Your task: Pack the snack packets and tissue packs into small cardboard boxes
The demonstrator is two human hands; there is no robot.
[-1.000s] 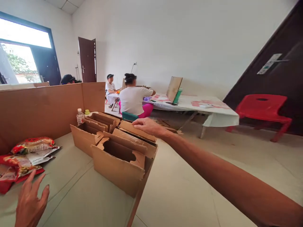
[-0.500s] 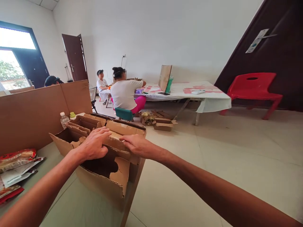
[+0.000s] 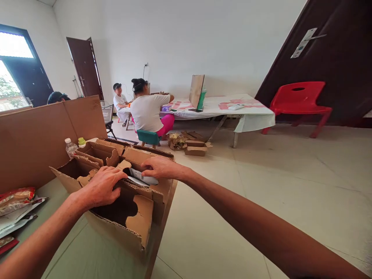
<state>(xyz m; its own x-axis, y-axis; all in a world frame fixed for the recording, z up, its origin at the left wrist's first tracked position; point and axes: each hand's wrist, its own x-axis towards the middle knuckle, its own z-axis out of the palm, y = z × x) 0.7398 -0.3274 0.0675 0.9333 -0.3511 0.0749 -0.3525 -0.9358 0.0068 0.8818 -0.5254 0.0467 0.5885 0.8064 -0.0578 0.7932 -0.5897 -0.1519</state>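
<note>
Several open cardboard boxes (image 3: 116, 221) stand together on a green-topped table. My left hand (image 3: 101, 188) lies over the wall between the nearest box and the one behind it, fingers stretched forward and thumb apart. My right hand (image 3: 159, 167) is over the far side of the second box, its fingers bent and spread from the thumb, with nothing visible held. Below it, a white printed packet (image 3: 138, 177) shows inside that box. A cardboard flap (image 3: 124, 166) sticks up beside the packet. The bottom of the nearest box is dark.
Food packets (image 3: 17, 201) lie at the left. A clear bottle (image 3: 70, 148) and a green-capped bottle (image 3: 81, 142) stand behind the boxes by a tall cardboard panel (image 3: 35, 147). Co-workers sit beyond, one at a covered table (image 3: 252, 106). A red chair (image 3: 299, 99) stands right.
The white packet in the second box has come into view where cardboard covered it before. My hands have moved a little further apart. The view has shifted slightly right.
</note>
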